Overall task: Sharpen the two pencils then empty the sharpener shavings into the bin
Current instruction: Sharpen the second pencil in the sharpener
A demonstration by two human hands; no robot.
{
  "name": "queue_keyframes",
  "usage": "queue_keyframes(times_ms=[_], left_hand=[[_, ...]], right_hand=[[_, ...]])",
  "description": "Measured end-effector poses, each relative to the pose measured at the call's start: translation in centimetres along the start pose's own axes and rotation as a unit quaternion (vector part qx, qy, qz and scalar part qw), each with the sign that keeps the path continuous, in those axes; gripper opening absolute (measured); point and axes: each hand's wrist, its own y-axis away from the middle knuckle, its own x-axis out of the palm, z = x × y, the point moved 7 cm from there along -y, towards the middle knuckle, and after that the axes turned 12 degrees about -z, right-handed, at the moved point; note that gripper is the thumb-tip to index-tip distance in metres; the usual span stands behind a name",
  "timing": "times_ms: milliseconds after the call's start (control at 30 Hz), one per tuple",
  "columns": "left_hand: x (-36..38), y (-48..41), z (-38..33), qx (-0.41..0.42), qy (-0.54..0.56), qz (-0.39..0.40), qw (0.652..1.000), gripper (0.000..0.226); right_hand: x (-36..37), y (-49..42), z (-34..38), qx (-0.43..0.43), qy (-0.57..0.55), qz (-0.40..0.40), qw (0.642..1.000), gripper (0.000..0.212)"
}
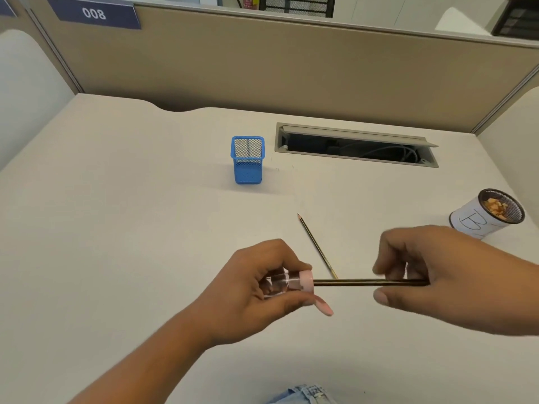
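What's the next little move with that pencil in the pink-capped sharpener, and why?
Probably twist the pencil in the sharpener: the left hand grips the sharpener, the right hand pinches the pencil, and its tip is hidden inside the pink cap. The second pencil on the desk already looks pointed.

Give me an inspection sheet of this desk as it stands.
Surface: pale desk.
Job's things: held pencil is in the sharpener; loose pencil lies on the desk, point away; bin at right holds shavings.
Clutter: blue cup, upright.
Hands: left hand grips the sharpener; right hand pinches the held pencil.
Cables: cables in the open hatch.
Surroundings: partition with sign reading 008.
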Motion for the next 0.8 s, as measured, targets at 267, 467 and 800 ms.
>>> queue_keyframes(times_ms=[267,467,800], left_hand=[[-0.3,-0.1,0.1,-0.045,0.061,-0.035,0.997,0.013],[0.4,-0.2,-0.4,0.053,-0.045,0.003,0.998,0.020],[0.0,0.2,0.3,-0.001,0.038,-0.007,0.999,0.018]], right_hand=[[-1.1,0.7,3.5,-0.277,0.219,-0.146,0.924,0.018],[1.2,-0.7,-0.5,0.136,-0.019,0.134,0.982,0.033],[-1.9,-0.1,3.4,-0.240,0.222,-0.087,0.941,0.008]])
